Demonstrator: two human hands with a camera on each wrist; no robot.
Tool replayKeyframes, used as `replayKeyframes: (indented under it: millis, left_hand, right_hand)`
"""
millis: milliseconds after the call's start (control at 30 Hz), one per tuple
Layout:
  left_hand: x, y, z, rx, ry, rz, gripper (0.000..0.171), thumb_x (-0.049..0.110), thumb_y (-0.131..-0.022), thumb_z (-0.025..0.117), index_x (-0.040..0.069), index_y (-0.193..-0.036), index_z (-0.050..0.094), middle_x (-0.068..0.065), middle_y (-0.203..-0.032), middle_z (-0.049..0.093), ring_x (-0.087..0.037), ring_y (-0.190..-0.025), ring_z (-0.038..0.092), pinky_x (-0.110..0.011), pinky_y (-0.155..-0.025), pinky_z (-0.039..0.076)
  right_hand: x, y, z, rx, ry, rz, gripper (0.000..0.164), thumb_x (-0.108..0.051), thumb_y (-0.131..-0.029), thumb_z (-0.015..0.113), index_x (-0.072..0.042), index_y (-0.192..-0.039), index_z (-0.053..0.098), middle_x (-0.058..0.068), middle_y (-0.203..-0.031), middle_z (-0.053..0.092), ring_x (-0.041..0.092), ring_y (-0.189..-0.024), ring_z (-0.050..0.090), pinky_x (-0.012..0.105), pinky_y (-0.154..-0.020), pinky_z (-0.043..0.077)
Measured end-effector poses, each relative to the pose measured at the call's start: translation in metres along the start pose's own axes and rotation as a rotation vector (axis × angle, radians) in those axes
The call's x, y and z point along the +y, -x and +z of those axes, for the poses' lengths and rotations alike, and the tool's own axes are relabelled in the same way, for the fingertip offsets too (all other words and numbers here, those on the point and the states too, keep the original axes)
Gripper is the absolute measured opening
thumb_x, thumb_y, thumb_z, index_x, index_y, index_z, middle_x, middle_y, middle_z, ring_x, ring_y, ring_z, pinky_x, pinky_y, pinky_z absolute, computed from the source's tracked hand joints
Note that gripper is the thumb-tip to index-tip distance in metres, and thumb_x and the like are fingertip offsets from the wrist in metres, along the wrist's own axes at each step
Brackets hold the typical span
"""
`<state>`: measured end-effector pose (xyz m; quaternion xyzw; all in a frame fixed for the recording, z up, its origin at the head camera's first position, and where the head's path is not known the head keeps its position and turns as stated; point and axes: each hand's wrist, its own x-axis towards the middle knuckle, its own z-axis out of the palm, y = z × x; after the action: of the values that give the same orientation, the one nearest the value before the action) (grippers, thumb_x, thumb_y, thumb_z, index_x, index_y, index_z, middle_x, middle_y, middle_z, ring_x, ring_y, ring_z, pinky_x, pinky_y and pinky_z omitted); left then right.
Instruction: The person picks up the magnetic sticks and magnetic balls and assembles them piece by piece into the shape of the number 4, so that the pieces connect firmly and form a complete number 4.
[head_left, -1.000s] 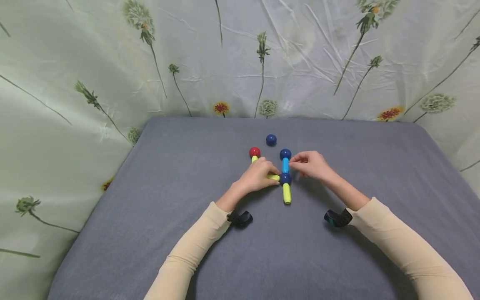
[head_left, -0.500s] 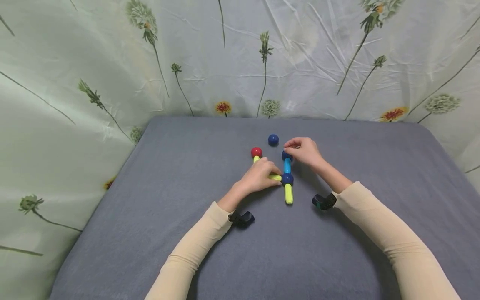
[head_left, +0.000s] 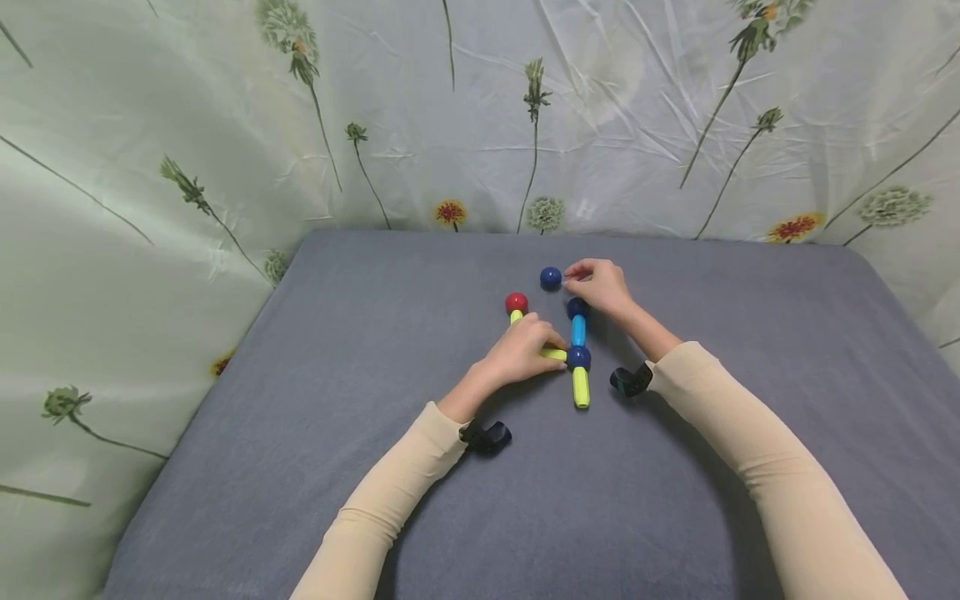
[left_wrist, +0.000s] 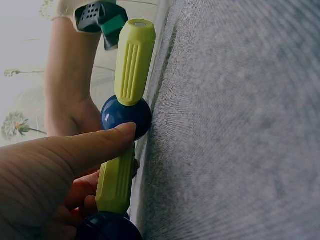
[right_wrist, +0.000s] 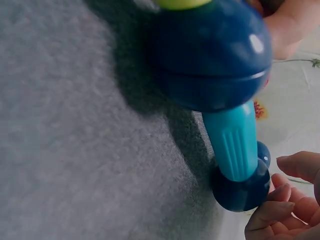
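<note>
On the table lies a toy construction of chunky rods and balls. My left hand (head_left: 517,350) grips its yellow-green rod (left_wrist: 116,185), the thumb against a dark blue ball (left_wrist: 120,114). Another yellow-green rod (head_left: 581,387) juts toward me from that ball, and a light blue rod (head_left: 578,331) runs away from it to a second dark blue ball (head_left: 577,307). Beyond the left hand a red ball (head_left: 516,302) caps one more yellow-green rod, partly hidden. My right hand (head_left: 602,285) holds nothing; its fingertips are just right of a loose blue ball (head_left: 551,278), thumb and fingers apart.
Grey cloth covers the table (head_left: 360,333). A pale curtain (head_left: 420,108) printed with dandelions hangs behind its far edge and along the left. Each wrist wears a black camera mount (head_left: 486,437).
My right hand has moved away from the light blue rod, past the far blue ball, to beside the loose blue ball. The left hand keeps its grip. The view has shifted slightly.
</note>
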<state>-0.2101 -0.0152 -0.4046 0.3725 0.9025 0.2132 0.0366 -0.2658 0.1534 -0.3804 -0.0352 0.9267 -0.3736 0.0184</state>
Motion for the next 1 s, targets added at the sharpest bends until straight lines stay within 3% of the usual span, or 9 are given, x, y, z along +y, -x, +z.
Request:
replayKeyframes:
  millis: [300, 500, 800, 1000]
  left_hand:
    - [-0.001, -0.003, 0.003, -0.003, -0.006, 0.016, 0.027, 0.029, -0.08, 0.074, 0.013, -0.101, 0.074, 0.002, -0.092, 0.073, -0.01, -0.078, 0.052, -0.022, -0.073, 0.033]
    - [-0.001, -0.002, 0.0, -0.011, -0.009, 0.001, 0.026, 0.029, -0.08, 0.074, 0.013, -0.101, 0.074, 0.001, -0.091, 0.073, -0.01, -0.078, 0.053, -0.022, -0.074, 0.034]
    - [-0.001, 0.0, 0.001, -0.026, 0.01, -0.013, 0.027, 0.03, -0.08, 0.074, 0.014, -0.102, 0.074, 0.002, -0.092, 0.073, -0.011, -0.078, 0.05, -0.021, -0.073, 0.032]
    - [-0.003, -0.001, 0.001, -0.025, 0.004, -0.015, 0.028, 0.03, -0.08, 0.074, 0.014, -0.102, 0.074, 0.002, -0.091, 0.072, -0.011, -0.077, 0.049, -0.021, -0.072, 0.031]
  right_hand:
    - [0.0, -0.009, 0.003, -0.043, 0.03, -0.021, 0.036, -0.018, -0.09, 0.06, 0.0, -0.12, 0.058, 0.024, -0.114, 0.062, 0.037, -0.104, 0.057, 0.045, -0.083, 0.047]
    - [-0.004, -0.015, 0.008, -0.076, 0.079, -0.052, 0.039, -0.02, -0.089, 0.062, -0.003, -0.124, 0.056, 0.023, -0.117, 0.062, 0.037, -0.104, 0.058, 0.046, -0.084, 0.047]
    - [-0.005, -0.021, 0.018, -0.048, 0.145, -0.031, 0.039, -0.028, -0.089, 0.063, -0.006, -0.12, 0.059, 0.02, -0.117, 0.063, 0.035, -0.103, 0.06, 0.046, -0.083, 0.047]
    - [-0.008, -0.024, 0.017, -0.077, 0.146, -0.055, 0.039, -0.025, -0.088, 0.063, -0.004, -0.12, 0.057, 0.021, -0.119, 0.062, 0.036, -0.105, 0.059, 0.047, -0.085, 0.047]
